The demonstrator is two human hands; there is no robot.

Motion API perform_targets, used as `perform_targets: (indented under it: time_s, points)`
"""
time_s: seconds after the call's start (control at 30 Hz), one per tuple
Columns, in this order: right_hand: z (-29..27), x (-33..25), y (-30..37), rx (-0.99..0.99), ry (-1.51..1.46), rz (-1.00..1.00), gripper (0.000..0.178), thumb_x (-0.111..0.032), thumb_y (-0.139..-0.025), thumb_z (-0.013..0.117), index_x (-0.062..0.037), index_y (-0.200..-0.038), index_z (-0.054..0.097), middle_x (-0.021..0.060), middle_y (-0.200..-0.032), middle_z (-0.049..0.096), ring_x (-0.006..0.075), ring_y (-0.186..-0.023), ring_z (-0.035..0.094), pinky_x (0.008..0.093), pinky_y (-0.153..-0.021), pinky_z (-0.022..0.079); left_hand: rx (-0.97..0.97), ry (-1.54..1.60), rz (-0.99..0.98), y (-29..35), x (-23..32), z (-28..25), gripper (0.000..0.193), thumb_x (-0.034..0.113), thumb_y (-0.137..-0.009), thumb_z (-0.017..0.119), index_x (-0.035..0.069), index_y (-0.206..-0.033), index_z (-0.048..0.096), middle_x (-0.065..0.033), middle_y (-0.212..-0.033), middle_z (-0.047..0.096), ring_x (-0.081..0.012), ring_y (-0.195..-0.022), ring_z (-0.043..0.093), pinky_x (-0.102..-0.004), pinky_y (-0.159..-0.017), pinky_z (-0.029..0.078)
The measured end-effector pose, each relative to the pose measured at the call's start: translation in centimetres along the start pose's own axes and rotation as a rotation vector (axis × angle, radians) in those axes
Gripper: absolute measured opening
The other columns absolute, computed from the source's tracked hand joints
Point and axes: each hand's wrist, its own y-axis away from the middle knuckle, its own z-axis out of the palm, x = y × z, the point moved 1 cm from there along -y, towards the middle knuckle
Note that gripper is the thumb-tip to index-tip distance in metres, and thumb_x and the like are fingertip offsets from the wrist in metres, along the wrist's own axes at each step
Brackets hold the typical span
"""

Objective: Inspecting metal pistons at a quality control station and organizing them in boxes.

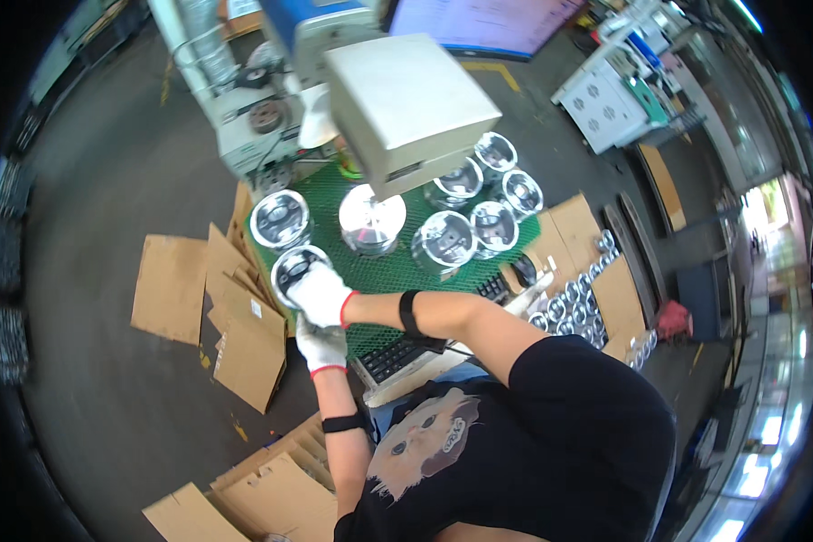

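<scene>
- Head view, the thing in hand: a shiny metal cup (291, 264) sits at the near left edge of the green mat (384, 282), its open end facing up toward the camera. Whether it rests on the mat or is lifted a little cannot be told.
- Head view, right hand (319, 291): in a white glove, it reaches across from the right, fingers bent over the cup's near right rim and covering part of the opening. Whether they pinch the wall or only touch it is unclear.
- Head view, left hand (321, 343): also gloved, it is just below the right one, close against it, near the cup's lower side. Its fingertips are hidden, so I cannot tell whether they grip.
- Head view, around them: a second cup (280, 219) stands just beyond the first; another cup (372, 217) stands alone beside the beige machine head (415, 104); a cluster of cups (445, 239) fills the mat's right side. A keyboard (388, 359) lies near the person.
- Head view, the step: it looks like two-handed handling of this one cup, at the rim. From here, a move would call for a sure hold on the smooth wall and care not to knock the neighbouring cup.
</scene>
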Motion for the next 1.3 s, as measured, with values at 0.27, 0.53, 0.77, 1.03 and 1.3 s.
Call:
perform_targets:
  time_s: [0.27, 0.53, 0.77, 1.03, 1.3]
  points:
    - [-7.9, -0.9, 11.5, -0.019, -0.122, -0.405, 0.029, -0.025, -0.07, 0.06, -0.0071, -0.093, 0.059, 0.0107, -0.088, 0.06, 0.027, -0.089, 0.058, 0.0398, -0.082, 0.044, 0.089, -0.417, -0.069, 6.3, 1.0, -5.1, 0.046, 0.039, -0.089, 0.05, 0.007, -0.123, 0.05, -0.0108, -0.121, 0.055, -0.0261, -0.111, 0.052, -0.0431, -0.094, 0.041]
    - [-19.8, 14.9, 14.4, -0.029, 0.216, -0.048, 0.032, -0.043, -0.07, 0.064, -0.0109, -0.069, 0.063, 0.0101, -0.062, 0.058, 0.0312, -0.061, 0.06, 0.0417, -0.057, 0.048, 0.261, -0.549, -0.129, 12.3, 1.6, -12.6, 0.053, 0.042, -0.087, 0.056, 0.004, -0.123, 0.049, -0.0129, -0.12, 0.053, -0.0281, -0.104, 0.051, -0.043, -0.088, 0.043]
    - [-12.9, 16.3, 14.2, -0.392, 0.607, 0.111, 0.024, -0.029, -0.065, 0.073, -0.0096, -0.078, 0.067, 0.0157, -0.071, 0.063, 0.0327, -0.069, 0.063, 0.0433, -0.064, 0.05, 0.043, -0.397, -0.157, 13.8, 1.0, -11.7, 0.055, 0.038, -0.089, 0.055, 0.0, -0.129, 0.044, -0.0177, -0.13, 0.048, -0.0311, -0.115, 0.048, -0.0441, -0.096, 0.039]
    - [-7.9, 4.3, 21.5, 0.049, 0.237, 0.41, 0.028, -0.031, -0.069, 0.062, -0.0059, -0.08, 0.069, 0.0204, -0.081, 0.064, 0.034, -0.079, 0.062, 0.0421, -0.073, 0.049, 0.372, -0.49, 0.068, 22.0, 4.4, -23.8, 0.055, 0.037, -0.09, 0.054, 0.003, -0.131, 0.045, -0.0165, -0.129, 0.05, -0.0321, -0.116, 0.049, -0.0435, -0.099, 0.038]
    - [-10.6, -12.9, 17.6, -0.661, -0.692, -0.237, 0.037, -0.028, -0.067, 0.068, -0.0011, -0.092, 0.064, 0.0174, -0.075, 0.06, 0.0329, -0.074, 0.061, 0.0398, -0.07, 0.048, -0.101, -0.303, -0.055, 20.6, 4.8, -11.4, 0.053, 0.043, -0.091, 0.05, -0.001, -0.119, 0.052, -0.016, -0.117, 0.058, -0.0257, -0.103, 0.057, -0.0379, -0.09, 0.046]
